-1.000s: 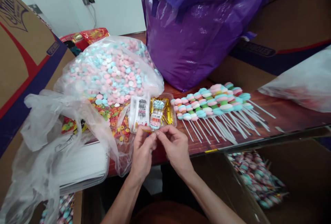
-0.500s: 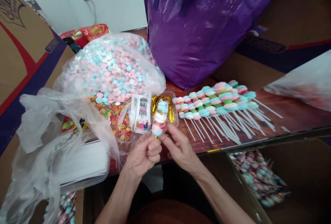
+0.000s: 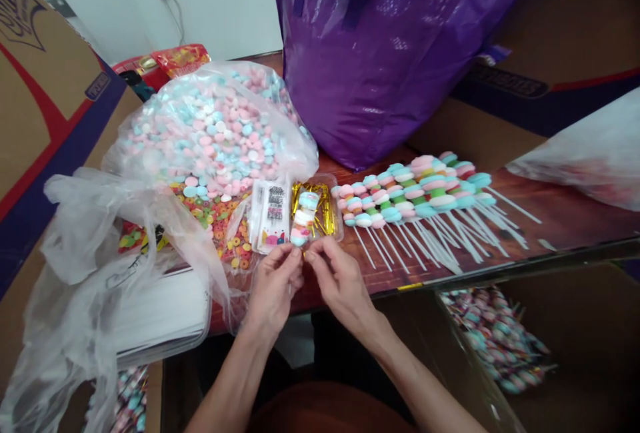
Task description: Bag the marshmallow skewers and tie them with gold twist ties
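My left hand (image 3: 274, 283) and my right hand (image 3: 338, 278) meet just below a wrapped candy skewer (image 3: 303, 218), stacked pink, white and blue. Both hands pinch its lower end, fingertips pressed together at the base of the wrapper. The skewer points away from me, over a clear tray of gold twist ties (image 3: 325, 214). A stack of clear printed bags (image 3: 271, 214) lies just left of it. A row of finished unwrapped candy skewers (image 3: 415, 194) with white sticks lies on the wooden table (image 3: 550, 220) to the right.
A big clear bag of pink and blue candy discs (image 3: 210, 130) and ring candies (image 3: 220, 223) sits at the left. A purple tote bag (image 3: 395, 53) stands behind. Crumpled clear plastic (image 3: 95, 253) hangs off the left edge. A cardboard box of wrapped skewers (image 3: 495, 336) sits below right.
The skewer was lifted and tilted toward me half a second ago; now it lies lower and farther out over the tie tray, with both hands pinching its base again.
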{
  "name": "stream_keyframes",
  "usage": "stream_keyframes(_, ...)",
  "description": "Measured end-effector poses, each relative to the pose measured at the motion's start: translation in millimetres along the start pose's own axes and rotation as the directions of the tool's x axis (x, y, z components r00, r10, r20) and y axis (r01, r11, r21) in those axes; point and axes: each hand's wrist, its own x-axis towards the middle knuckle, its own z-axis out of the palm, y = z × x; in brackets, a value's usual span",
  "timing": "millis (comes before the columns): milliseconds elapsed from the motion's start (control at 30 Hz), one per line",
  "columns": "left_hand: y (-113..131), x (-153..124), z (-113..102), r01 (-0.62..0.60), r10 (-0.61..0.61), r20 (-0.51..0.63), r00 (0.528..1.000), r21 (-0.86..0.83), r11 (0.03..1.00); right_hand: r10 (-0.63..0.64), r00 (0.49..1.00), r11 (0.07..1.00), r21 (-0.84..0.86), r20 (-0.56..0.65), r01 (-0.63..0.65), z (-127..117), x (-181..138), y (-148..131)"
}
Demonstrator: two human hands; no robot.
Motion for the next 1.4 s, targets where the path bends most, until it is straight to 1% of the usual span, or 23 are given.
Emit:
stream_keyframes(67, 5.3, 5.9, 1.7, 0.154, -0.156, 0.003, 0.988, -0.167, 0.974, -0.195, 0.978, 0.978, -0.095, -0.068, 0.188, 1.4, -0.8, 4.3)
stream_keyframes(167, 10.0, 8.0, 4.1, 0.238, -0.248, -0.004, 0.969, -0.267, 0.934, -0.417, 0.905, 0.892, -0.226, -0.078, 0.392, 0.0, -0.8, 9.5)
stream_keyframes(267, 10.1, 1.5, 6.3, 0.266, -0.271, 0.027, 0.962, -0.293, 0.918, -0.499, 0.865, 0.846, -0.252, -0.060, 0.470, -6.1, 1.9, 8.4)
stream_keyframes(333, 8.4, -4.2, 8.1, 0.260, -0.250, 0.071, 0.966, -0.293, 0.920, -0.498, 0.865, 0.845, -0.259, -0.061, 0.468, -8.4, 4.7, 4.7)
stream_keyframes(400, 5.4, -7.8, 10.3, 0.227, -0.208, 0.097, 0.973, -0.281, 0.932, -0.455, 0.888, 0.858, -0.303, -0.070, 0.415, -6.7, 6.7, 0.5)
stream_keyframes(467, 2.2, -7.8, 12.2, 0.175, -0.156, 0.094, 0.983, -0.253, 0.951, -0.380, 0.918, 0.881, -0.346, -0.111, 0.323, -1.9, 6.7, -3.4)
stream_keyframes(533, 0.7, -5.8, 13.7, 0.146, -0.127, 0.100, 0.987, -0.221, 0.964, -0.282, 0.947, 0.922, -0.318, -0.156, 0.222, 2.3, 4.4, -7.0)
stream_keyframes(633, 5.3, -6.2, 15.0, 0.145, -0.112, 0.191, 0.975, -0.169, 0.975, -0.104, 0.981, 0.988, -0.130, -0.162, 0.084, 0.8, -1.1, -15.4)
stream_keyframes(667, 8.4, -8.4, 14.9, 0.117, -0.081, 0.221, 0.972, -0.152, 0.981, -0.045, 0.989, 0.998, -0.052, -0.141, 0.038, -2.0, -2.6, -19.6)
stream_keyframes(733, 14.5, -15.6, 13.2, -0.008, 0.033, 0.253, 0.967, -0.100, 0.995, 0.041, 0.995, 0.997, 0.068, -0.096, -0.035, -8.7, -4.6, -29.8)
stream_keyframes(800, 17.6, -23.6, 9.3, -0.156, 0.149, 0.237, 0.960, 0.012, 0.988, 0.058, 0.996, 0.991, 0.121, -0.064, -0.050, -14.1, -5.8, -40.6)
stream_keyframes(833, 17.4, -26.8, 6.7, -0.204, 0.181, 0.216, 0.959, 0.087, 0.975, 0.045, 0.997, 0.991, 0.127, -0.063, -0.037, -15.7, -6.5, -45.4)
stream_keyframes(933, 11.6, -31.7, -0.4, -0.230, 0.204, 0.117, 0.972, 0.275, 0.933, 0.027, 0.994, 0.992, 0.128, -0.106, -0.014, -17.1, -11.8, -53.1)
stream_keyframes(1000, 7.7, -32.9, -1.2, -0.213, 0.190, 0.099, 0.977, 0.349, 0.913, 0.102, 0.986, 0.981, 0.177, -0.131, -0.078, -17.7, -18.9, -52.0)
stream_keyframes(1067, 5.9, -34.8, 3.3, -0.219, 0.170, 0.154, 0.973, 0.404, 0.888, 0.242, 0.966, 0.934, 0.289, -0.087, -0.208, -19.2, -29.0, -46.9)
stream_keyframes(1167, 5.5, -38.2, 16.4, -0.278, 0.173, 0.254, 0.952, 0.471, 0.838, 0.430, 0.899, 0.791, 0.445, 0.082, -0.419, -21.8, -48.8, -36.9)
stream_keyframes(1200, 5.6, -37.8, 20.3, -0.311, 0.183, 0.290, 0.939, 0.493, 0.813, 0.470, 0.876, 0.752, 0.470, 0.110, -0.462, -23.0, -56.1, -33.5)
stream_keyframes(1233, 6.0, -35.8, 23.0, -0.349, 0.199, 0.324, 0.925, 0.514, 0.784, 0.506, 0.856, 0.725, 0.486, 0.102, -0.487, -25.1, -63.5, -29.9)
stream_keyframes(1267, 6.9, -31.6, 24.0, -0.391, 0.222, 0.352, 0.909, 0.537, 0.747, 0.545, 0.837, 0.711, 0.498, 0.057, -0.497, -28.8, -70.5, -25.6)
stream_keyframes(1300, 8.5, -25.4, 23.0, -0.432, 0.255, 0.366, 0.895, 0.566, 0.702, 0.582, 0.813, 0.707, 0.511, -0.026, -0.490, -34.8, -76.9, -20.1)
stream_keyframes(1333, 10.9, -17.1, 20.2, -0.467, 0.321, 0.340, 0.884, 0.605, 0.645, 0.610, 0.781, 0.714, 0.522, -0.137, -0.466, -43.6, -82.4, -12.9)
stream_keyframes(1367, 14.1, -7.4, 15.7, -0.491, 0.414, 0.288, 0.863, 0.672, 0.555, 0.628, 0.733, 0.732, 0.521, -0.263, -0.439, -55.4, -86.8, -3.9)
stream_keyframes(1400, 17.7, 3.1, 10.1, -0.483, 0.522, 0.222, 0.824, 0.756, 0.441, 0.620, 0.678, 0.763, 0.504, -0.395, -0.405, -69.8, -90.0, 6.7)
